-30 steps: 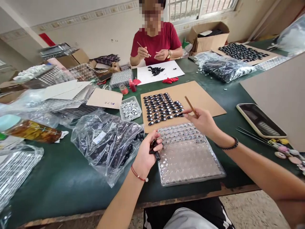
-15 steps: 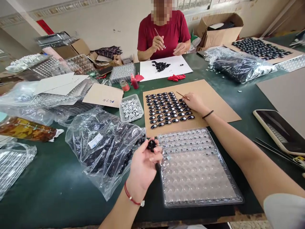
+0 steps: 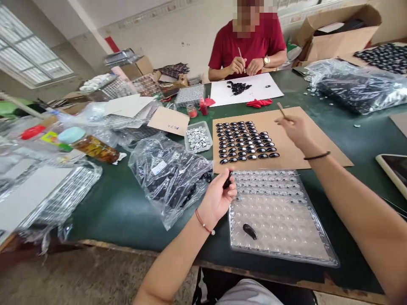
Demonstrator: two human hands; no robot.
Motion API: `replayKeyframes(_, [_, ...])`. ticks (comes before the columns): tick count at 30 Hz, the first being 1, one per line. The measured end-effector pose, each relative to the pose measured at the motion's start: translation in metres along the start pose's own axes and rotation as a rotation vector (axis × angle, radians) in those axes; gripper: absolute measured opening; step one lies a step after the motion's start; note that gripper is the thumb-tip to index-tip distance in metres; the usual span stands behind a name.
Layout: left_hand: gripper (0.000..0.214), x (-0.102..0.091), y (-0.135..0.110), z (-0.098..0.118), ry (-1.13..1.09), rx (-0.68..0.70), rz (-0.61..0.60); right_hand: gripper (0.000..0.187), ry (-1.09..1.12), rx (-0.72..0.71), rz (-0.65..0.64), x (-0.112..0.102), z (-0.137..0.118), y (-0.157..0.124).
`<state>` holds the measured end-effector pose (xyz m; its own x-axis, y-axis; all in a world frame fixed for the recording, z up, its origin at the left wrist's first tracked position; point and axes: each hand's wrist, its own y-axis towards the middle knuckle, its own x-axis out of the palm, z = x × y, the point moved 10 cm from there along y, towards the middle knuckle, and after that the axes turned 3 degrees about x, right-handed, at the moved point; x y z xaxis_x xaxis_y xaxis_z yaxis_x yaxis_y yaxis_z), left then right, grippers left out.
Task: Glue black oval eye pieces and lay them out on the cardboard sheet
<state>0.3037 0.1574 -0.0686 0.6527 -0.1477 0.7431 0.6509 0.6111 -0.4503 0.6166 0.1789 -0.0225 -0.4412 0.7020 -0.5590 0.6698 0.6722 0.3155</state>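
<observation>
My left hand point(image 3: 221, 192) is closed around small glossy black pieces point(image 3: 228, 180) above the left edge of a clear plastic tray point(image 3: 270, 250). Moulded round hollows cover the tray, and its far rows hold small shiny parts. One curved black piece point(image 3: 249, 231) lies loose on its near left part. Over the brown cardboard sheet point(image 3: 318, 144), my right hand point(image 3: 295, 127) pinches a thin wooden stick point(image 3: 281, 109), raised to the right of rows of black oval pieces point(image 3: 243, 142). The stick's lower end is hidden.
A plastic bag of black pieces point(image 3: 168, 178) lies left of the tray. Behind it stands a tub of small silvery parts point(image 3: 199, 137). Across the table a co-worker point(image 3: 246, 46) works over white paper point(image 3: 219, 95). A phone point(image 3: 394, 169) lies at the right.
My view has swung left. My right hand with the stick has lifted off the rows and moved right. A black piece now lies on the tray; earlier a dark piece showed under my left hand.
</observation>
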Motion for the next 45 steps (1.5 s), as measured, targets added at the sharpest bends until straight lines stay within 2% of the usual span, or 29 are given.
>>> replayKeyframes(3, [0.009,-0.005,0.002,0.001,0.053,0.029,0.022,0.033,0.328,-0.012,-0.001,-0.028,-0.031,-0.019])
replayKeyframes(6, [0.010,-0.001,0.003,-0.001,0.087,0.013,-0.019,0.038,0.641,-0.058,-0.015,-0.049,-0.066,-0.057])
replayKeyframes(8, [0.013,0.006,0.003,-0.003,0.107,-0.005,-0.081,0.044,0.624,-0.059,-0.044,-0.050,-0.080,-0.087])
replayKeyframes(10, [0.010,0.010,0.004,-0.002,0.124,0.009,-0.108,0.046,0.532,-0.045,-0.188,-0.034,-0.085,-0.116])
replayKeyframes(12, [0.007,0.009,0.008,0.002,0.148,0.059,-0.088,0.044,0.402,-0.078,-0.346,-0.017,-0.084,-0.142])
replayKeyframes(14, [0.012,0.006,0.010,0.005,0.187,0.101,-0.053,0.042,0.268,-0.114,-0.411,-0.011,-0.075,-0.159])
replayKeyframes(16, [0.014,0.007,0.010,0.004,0.240,0.110,-0.051,0.042,0.190,-0.122,-0.388,-0.017,-0.062,-0.165])
replayKeyframes(19, [0.016,0.012,0.008,0.000,0.330,0.098,-0.110,0.041,0.141,-0.145,-0.354,-0.031,-0.054,-0.166])
replayKeyframes(25, [0.025,0.018,0.002,0.002,0.452,0.131,-0.161,0.036,-0.086,-0.275,-0.486,-0.030,-0.071,-0.174])
replayKeyframes(27, [0.025,0.018,0.001,0.000,0.484,0.131,-0.164,0.037,-0.121,-0.305,-0.484,-0.029,-0.075,-0.177])
replayKeyframes(30, [0.024,0.019,-0.001,-0.006,0.618,0.145,-0.167,0.035,-0.051,-0.313,-0.364,-0.037,-0.081,-0.177])
replayKeyframes(32, [0.026,0.022,-0.004,-0.009,0.773,0.190,-0.173,0.033,0.028,-0.327,-0.272,-0.042,-0.088,-0.179])
replayKeyframes(35, [0.030,0.027,-0.010,-0.015,1.038,0.248,-0.201,0.028,0.138,-0.365,-0.200,-0.043,-0.101,-0.187])
replayKeyframes(38, [0.019,0.036,-0.016,-0.017,1.208,0.327,-0.250,0.023,0.259,-0.367,-0.187,-0.042,-0.109,-0.196])
replayKeyframes(41, [0.024,0.046,-0.022,-0.013,1.280,0.450,-0.294,0.019,0.359,-0.370,-0.200,-0.044,-0.115,-0.202])
replayKeyframes(45, [0.023,0.048,-0.026,-0.017,1.311,0.451,-0.313,0.013,0.410,-0.387,-0.252,-0.042,-0.120,-0.208])
